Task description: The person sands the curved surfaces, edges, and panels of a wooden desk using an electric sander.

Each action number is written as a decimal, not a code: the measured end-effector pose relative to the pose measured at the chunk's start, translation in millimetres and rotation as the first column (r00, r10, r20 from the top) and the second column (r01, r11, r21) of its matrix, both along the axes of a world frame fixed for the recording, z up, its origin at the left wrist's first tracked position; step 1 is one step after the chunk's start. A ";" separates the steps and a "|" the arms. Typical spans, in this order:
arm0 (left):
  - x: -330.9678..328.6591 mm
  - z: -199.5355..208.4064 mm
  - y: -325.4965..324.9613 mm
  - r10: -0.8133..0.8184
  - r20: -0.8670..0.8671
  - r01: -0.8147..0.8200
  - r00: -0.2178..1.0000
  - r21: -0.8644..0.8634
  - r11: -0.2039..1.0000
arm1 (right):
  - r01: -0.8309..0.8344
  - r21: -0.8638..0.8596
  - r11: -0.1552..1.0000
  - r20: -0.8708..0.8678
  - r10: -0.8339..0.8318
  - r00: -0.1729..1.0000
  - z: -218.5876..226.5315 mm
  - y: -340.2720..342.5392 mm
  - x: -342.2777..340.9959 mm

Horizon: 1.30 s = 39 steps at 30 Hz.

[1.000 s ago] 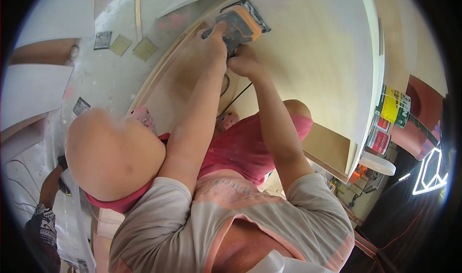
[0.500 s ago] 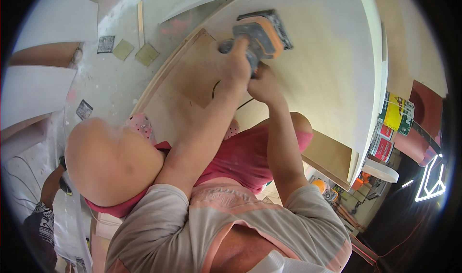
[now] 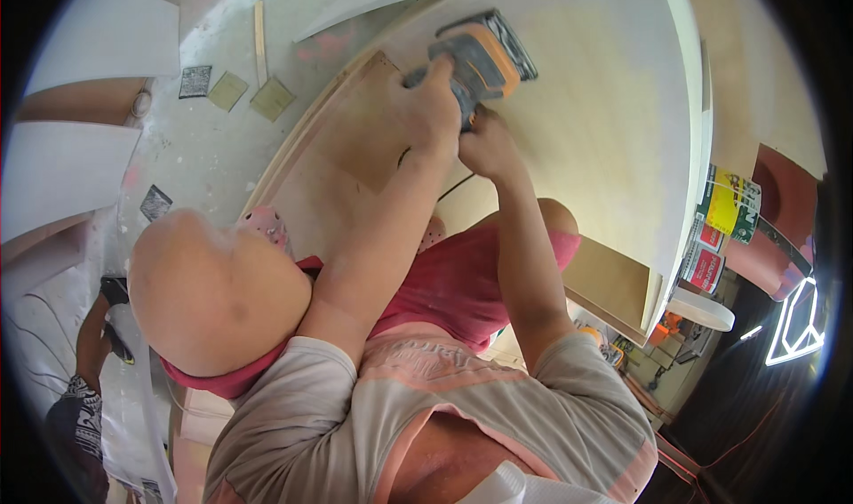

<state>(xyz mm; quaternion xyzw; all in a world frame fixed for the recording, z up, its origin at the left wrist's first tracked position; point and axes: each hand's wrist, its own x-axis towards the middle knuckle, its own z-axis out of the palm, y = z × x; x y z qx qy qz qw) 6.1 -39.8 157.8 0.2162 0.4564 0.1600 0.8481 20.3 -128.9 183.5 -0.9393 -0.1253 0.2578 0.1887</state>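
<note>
An orange and dark grey electric sander (image 3: 484, 60) is held with its flat dark pad against the pale inner face of a large wooden panel (image 3: 595, 104). My left hand (image 3: 431, 108) is wrapped over the sander's body near its dark round knob. Closed around the tail end of the sander is my right hand (image 3: 489, 146), close beside the left. A dark cord (image 3: 455, 187) runs down from there toward my lap. Both hands partly cover the sander's grip.
Several square abrasive pads (image 3: 227, 91) and a thin wood strip (image 3: 260, 42) lie on the floor at left. White curved panels (image 3: 67, 171) stand beyond them. Cans (image 3: 730, 204) are at the right. Another person's arm (image 3: 91, 340) shows at lower left.
The sander and both hands have shifted slightly up along the panel. The view has moved a little, and the other person's leg and arm at lower left have shifted slightly.
</note>
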 end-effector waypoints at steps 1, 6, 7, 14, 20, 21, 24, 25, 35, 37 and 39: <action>-2.1 1.7 -6.0 -0.055 -0.064 0.056 0.996 0.013 0.998 | 0.029 -0.022 0.999 -0.031 -0.030 0.999 3.1 -6.5 -3.3; -6.1 -0.9 -16.8 -0.103 -0.037 0.101 0.994 -0.069 0.993 | 0.066 -0.077 0.995 -0.010 -0.067 0.998 5.1 -14.5 -14.4; -5.9 -2.0 -15.2 -0.102 -0.031 0.100 0.994 -0.058 0.993 | 0.067 -0.034 0.997 0.015 -0.066 0.998 2.8 -13.9 -16.1; -2.6 3.2 -0.9 -0.096 -0.107 0.101 0.990 0.041 0.994 | 0.020 0.077 0.997 -0.026 -0.018 0.999 5.5 2.5 -4.8; 0.0 9.6 10.7 -0.006 -0.031 0.007 1.000 0.035 0.999 | -0.008 0.106 0.994 -0.006 0.009 1.000 -1.5 9.0 3.1; 1.1 5.6 10.8 0.022 0.008 -0.022 1.000 -0.012 1.000 | -0.005 0.081 0.997 -0.008 0.006 1.000 -0.5 10.5 3.3; 2.2 -9.7 7.6 0.048 0.058 -0.042 0.997 -0.087 0.995 | 0.014 0.031 0.999 0.026 -0.015 1.000 -2.2 9.0 -2.7; 2.5 -7.7 7.0 0.034 0.070 -0.026 0.997 -0.125 0.992 | 0.041 -0.004 0.999 0.061 -0.040 0.997 -2.8 4.3 -4.5; -3.0 1.9 0.0 -0.057 -0.021 0.055 0.998 -0.095 0.994 | 0.099 -0.036 0.994 0.021 -0.099 0.995 -1.5 -4.0 -11.8; -2.4 -1.0 0.7 -0.058 -0.053 0.057 0.997 -0.016 0.998 | 0.092 -0.057 0.994 0.042 -0.090 0.995 -4.2 -1.6 -10.0; -2.2 -8.3 -0.4 -0.065 -0.102 0.066 0.993 0.012 0.998 | 0.049 -0.023 0.999 0.007 -0.049 0.999 -4.6 1.8 -6.1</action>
